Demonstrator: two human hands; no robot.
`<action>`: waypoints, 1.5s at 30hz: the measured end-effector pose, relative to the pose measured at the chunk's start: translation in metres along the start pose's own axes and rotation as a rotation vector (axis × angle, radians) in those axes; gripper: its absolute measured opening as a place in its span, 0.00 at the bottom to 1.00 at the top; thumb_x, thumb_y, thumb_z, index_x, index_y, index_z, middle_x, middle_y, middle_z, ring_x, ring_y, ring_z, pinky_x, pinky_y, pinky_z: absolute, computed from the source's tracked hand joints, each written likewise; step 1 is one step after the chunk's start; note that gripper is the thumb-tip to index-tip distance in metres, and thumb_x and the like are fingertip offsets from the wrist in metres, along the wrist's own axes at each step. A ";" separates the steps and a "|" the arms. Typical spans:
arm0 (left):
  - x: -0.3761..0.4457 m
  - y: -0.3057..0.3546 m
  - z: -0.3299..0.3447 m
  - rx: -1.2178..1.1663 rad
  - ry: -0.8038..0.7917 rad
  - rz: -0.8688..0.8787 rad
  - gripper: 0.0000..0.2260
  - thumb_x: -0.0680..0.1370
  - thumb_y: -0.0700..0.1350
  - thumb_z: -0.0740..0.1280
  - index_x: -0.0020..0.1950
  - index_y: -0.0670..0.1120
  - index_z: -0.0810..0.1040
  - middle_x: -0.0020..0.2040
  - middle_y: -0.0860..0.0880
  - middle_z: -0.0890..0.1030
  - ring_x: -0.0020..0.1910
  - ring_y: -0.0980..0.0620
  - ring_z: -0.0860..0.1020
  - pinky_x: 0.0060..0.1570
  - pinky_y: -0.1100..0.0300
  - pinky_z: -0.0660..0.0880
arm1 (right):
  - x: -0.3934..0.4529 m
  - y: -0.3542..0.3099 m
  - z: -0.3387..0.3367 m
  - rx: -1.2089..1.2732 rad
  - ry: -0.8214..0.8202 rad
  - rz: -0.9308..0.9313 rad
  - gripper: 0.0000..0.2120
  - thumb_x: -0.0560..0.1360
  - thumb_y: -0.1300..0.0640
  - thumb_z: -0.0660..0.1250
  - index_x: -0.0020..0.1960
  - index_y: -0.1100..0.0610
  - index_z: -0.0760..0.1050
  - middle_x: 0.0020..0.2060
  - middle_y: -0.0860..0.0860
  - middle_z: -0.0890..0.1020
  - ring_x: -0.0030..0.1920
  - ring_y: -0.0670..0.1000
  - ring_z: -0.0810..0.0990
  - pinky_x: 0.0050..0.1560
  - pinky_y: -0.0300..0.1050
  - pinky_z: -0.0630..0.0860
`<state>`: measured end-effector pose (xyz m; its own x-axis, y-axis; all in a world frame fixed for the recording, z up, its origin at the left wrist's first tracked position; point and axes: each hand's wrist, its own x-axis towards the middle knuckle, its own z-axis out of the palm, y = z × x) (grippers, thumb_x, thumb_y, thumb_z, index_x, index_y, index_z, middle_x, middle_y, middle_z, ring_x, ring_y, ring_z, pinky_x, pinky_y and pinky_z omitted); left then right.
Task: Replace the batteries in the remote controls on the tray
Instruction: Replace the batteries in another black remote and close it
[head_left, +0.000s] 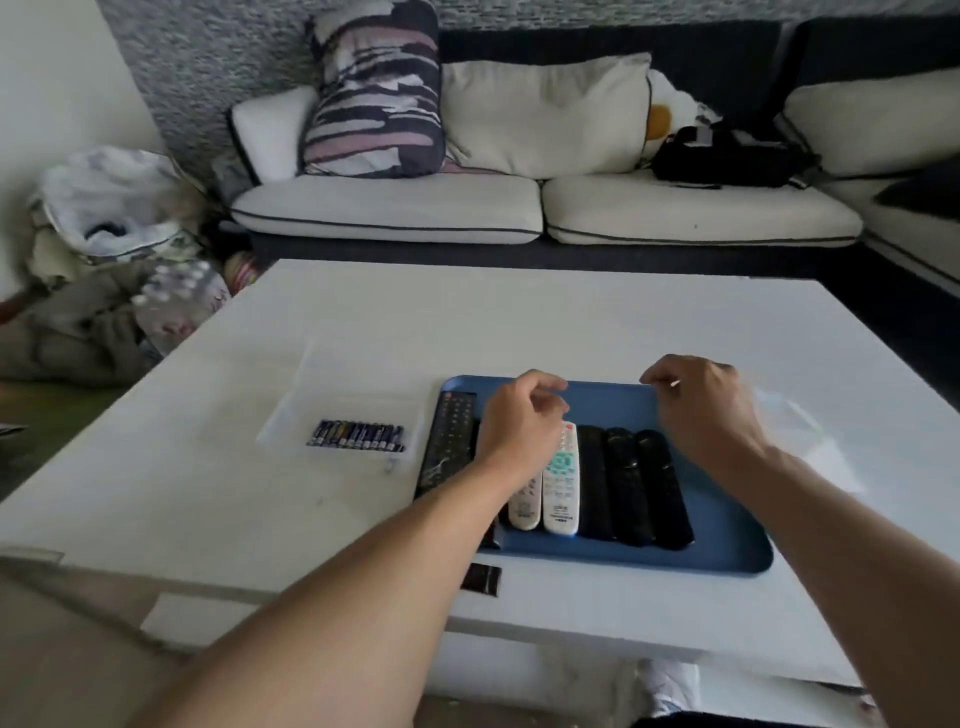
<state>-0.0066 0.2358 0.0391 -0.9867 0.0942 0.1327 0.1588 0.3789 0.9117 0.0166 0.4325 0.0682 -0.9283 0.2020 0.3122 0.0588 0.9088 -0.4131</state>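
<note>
Centre-low in frame, blue tray (727, 551) on white table (260, 509) holds the remotes (561, 478) side by side. Left hand (519, 421) and right hand (701, 400) hover over them, loosely curled, empty. Batteries (358, 435) lie left of tray. Likely the start: next, pick one remote.

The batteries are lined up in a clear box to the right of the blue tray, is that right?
Not quite. The head view shows the batteries lined up in the clear box to the left of the blue tray, not the right.
</note>
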 end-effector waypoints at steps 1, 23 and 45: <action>0.000 -0.002 -0.010 0.004 0.055 0.009 0.09 0.79 0.40 0.66 0.51 0.54 0.81 0.42 0.58 0.84 0.41 0.62 0.82 0.45 0.65 0.78 | -0.002 -0.014 0.005 -0.014 -0.030 -0.043 0.13 0.78 0.61 0.61 0.51 0.48 0.82 0.50 0.48 0.85 0.48 0.53 0.81 0.45 0.47 0.79; -0.002 -0.138 -0.173 0.623 0.464 -0.256 0.26 0.78 0.44 0.64 0.76 0.44 0.65 0.80 0.46 0.60 0.81 0.46 0.49 0.79 0.45 0.42 | 0.016 -0.240 0.133 -0.318 -0.662 -0.571 0.13 0.77 0.65 0.66 0.58 0.55 0.82 0.54 0.54 0.81 0.54 0.56 0.81 0.46 0.45 0.76; -0.004 -0.139 -0.174 0.519 0.452 -0.255 0.26 0.79 0.44 0.63 0.77 0.44 0.63 0.81 0.47 0.58 0.81 0.47 0.49 0.78 0.48 0.46 | 0.021 -0.255 0.153 -0.516 -0.779 -0.632 0.17 0.69 0.75 0.60 0.49 0.61 0.81 0.45 0.57 0.83 0.40 0.56 0.79 0.30 0.40 0.67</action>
<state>-0.0309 0.0227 -0.0207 -0.8959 -0.4014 0.1903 -0.1921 0.7363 0.6488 -0.0744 0.1490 0.0497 -0.8109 -0.4667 -0.3532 -0.5258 0.8459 0.0896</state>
